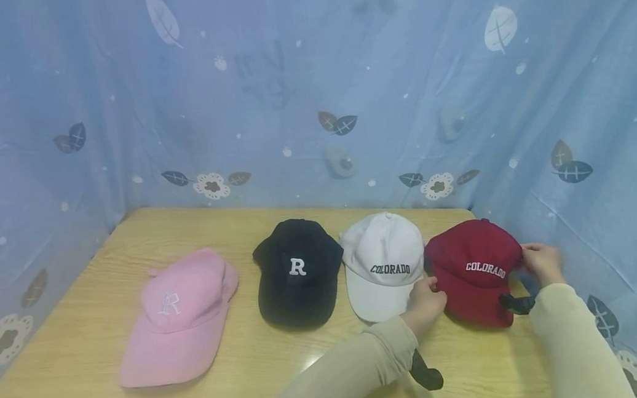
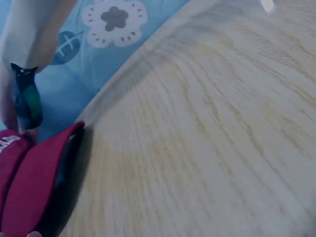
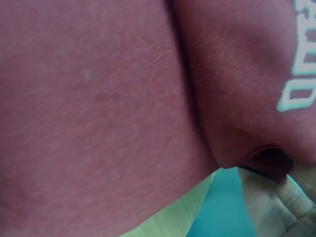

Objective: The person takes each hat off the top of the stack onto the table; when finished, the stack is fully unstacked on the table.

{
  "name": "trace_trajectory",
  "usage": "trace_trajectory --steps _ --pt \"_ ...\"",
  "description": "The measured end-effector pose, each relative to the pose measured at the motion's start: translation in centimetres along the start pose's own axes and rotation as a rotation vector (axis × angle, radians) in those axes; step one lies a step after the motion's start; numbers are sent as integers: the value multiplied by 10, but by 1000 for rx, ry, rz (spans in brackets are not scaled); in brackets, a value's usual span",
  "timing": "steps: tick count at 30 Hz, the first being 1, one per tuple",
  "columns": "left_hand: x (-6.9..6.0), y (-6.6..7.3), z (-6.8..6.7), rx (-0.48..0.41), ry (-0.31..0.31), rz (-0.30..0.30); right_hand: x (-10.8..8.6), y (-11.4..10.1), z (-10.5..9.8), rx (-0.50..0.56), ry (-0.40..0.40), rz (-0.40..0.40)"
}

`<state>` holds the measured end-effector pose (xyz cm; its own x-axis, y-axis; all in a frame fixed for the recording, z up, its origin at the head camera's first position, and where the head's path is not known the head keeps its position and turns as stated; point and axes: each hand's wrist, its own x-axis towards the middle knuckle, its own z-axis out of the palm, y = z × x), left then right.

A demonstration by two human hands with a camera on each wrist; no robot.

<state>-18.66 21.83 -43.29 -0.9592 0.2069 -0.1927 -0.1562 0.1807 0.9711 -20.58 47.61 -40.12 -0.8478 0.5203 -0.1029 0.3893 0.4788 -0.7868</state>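
A dark red baseball cap (image 1: 475, 259) with white COLORADO lettering sits at the right end of the table, its brim facing me. My left hand (image 1: 427, 305) pinches the left edge of its brim; in the left wrist view only a fingertip shows at that edge. On the far side, my right hand (image 1: 543, 263) grips the right rim of the crown. Red cloth fills most of the right wrist view, where right-hand fingers (image 3: 281, 207) hold the rim near a dark gap. Close beside the left hand lies a white COLORADO cap (image 1: 386, 262).
Farther left on the wooden table (image 1: 241, 365) lie a black cap (image 1: 303, 295) with a white R and a pink cap (image 1: 185, 313). A blue patterned curtain (image 1: 289, 90) hangs behind and along both sides. Black straps (image 1: 426, 373) hang at the wrists.
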Motion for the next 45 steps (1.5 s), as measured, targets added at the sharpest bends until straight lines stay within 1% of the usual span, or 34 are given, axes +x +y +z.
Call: trace_trajectory --steps 2,4,7,10,12,15,16,17,20,22,23,25,26,27,30,32,34,35,37,39,40,41,43,45 --pt "0 0 -3 -22 -20 3 -2 2 2 -2 -1 -18" --pt "0 1 -7 -43 -35 18 -4 2 4 -22 11 -38" --pt "2 4 -19 -75 -46 49 -6 -2 6 -97 35 -73" --pt "3 7 -35 -65 -61 80 -11 -11 4 -194 54 -124" --pt "5 9 -47 -38 -62 108 -15 -19 3 -253 67 -160" --pt "7 13 -69 2 -63 150 -22 -35 2 -300 103 -201" --pt "6 14 -79 -1 -67 148 -24 -42 5 -311 116 -214" --pt "6 15 -90 6 -68 156 -26 -50 8 -316 130 -229" --pt "-1 20 -130 55 -84 219 -32 -73 19 -299 152 -275" --pt "-8 25 -161 92 -94 285 -38 -89 26 -261 151 -304" --pt "-12 26 -178 120 -90 328 -42 -97 30 -241 147 -322" --pt "-20 29 -212 164 -64 408 -48 -114 39 -193 149 -366" --pt "-25 29 -228 180 -42 444 -52 -122 45 -173 147 -395" --pt "-29 30 -246 190 -22 467 -55 -130 52 -147 147 -425" --pt "-43 26 -299 233 47 491 -66 -160 81 -76 145 -516" --pt "-55 19 -335 282 100 464 -74 -178 107 -16 116 -567" --pt "-69 8 -371 334 151 451 -84 -198 136 45 79 -600" --pt "-77 2 -388 356 184 438 -90 -206 150 70 49 -615" --pt "-95 -9 -417 408 256 398 -102 -222 177 112 -15 -642" --pt "-112 -20 -439 429 314 368 -114 -234 202 121 -76 -660" --pt "-119 -24 -447 437 342 336 -121 -238 213 117 -106 -670" --pt "-127 -29 -455 443 360 302 -126 -241 225 115 -130 -680" --pt "-139 -40 -468 456 391 258 -138 -247 249 119 -181 -699" --pt "-152 -53 -479 477 404 208 -151 -250 273 130 -225 -716"
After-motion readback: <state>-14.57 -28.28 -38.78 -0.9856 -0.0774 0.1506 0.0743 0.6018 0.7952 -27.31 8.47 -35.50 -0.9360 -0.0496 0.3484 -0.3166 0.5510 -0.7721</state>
